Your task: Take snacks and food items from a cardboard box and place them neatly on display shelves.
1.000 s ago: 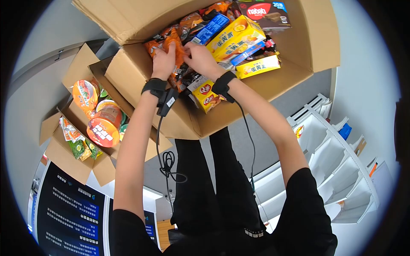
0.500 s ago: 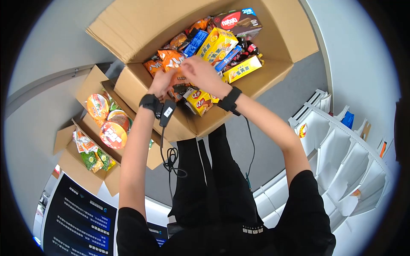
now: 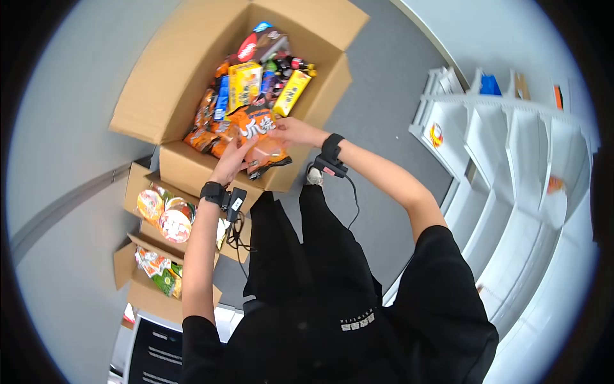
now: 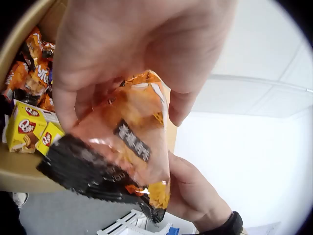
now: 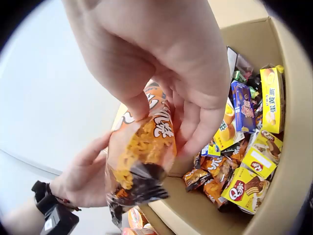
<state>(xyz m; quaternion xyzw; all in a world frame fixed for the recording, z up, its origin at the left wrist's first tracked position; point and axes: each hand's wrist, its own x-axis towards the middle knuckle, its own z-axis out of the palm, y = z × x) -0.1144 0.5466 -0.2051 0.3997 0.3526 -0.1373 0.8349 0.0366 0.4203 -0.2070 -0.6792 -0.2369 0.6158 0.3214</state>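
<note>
An orange snack bag (image 3: pixel 261 137) with a black crimped end and a clear front showing golden crisps is held in both hands, above the near edge of a large cardboard box (image 3: pixel 167 73). My left hand (image 3: pixel 231 163) grips one side, thumb and fingers on opposite faces in the left wrist view. The right hand (image 3: pixel 297 132) pinches the other side, thumb on the printed face in the right wrist view. Inside the box lie more orange bags (image 5: pixel 215 171), yellow Q-branded boxes (image 5: pixel 244 188), a yellow carton (image 3: pixel 292 93) and a dark brown wafer box (image 3: pixel 262 46).
Left of the big box stand smaller open cartons (image 3: pixel 153 301), one with instant noodle tubs (image 3: pixel 175 225), one with colourful packets (image 3: pixel 157 269). White shelving (image 3: pixel 492 134) curves along the right, past the grey floor (image 3: pixel 377 121). A cable (image 3: pixel 238 235) hangs from the left wrist.
Both hands have lifted the orange bag out from among the other snacks and brought it nearer the body. The head view has turned, shifting the boxes left and showing more shelving.
</note>
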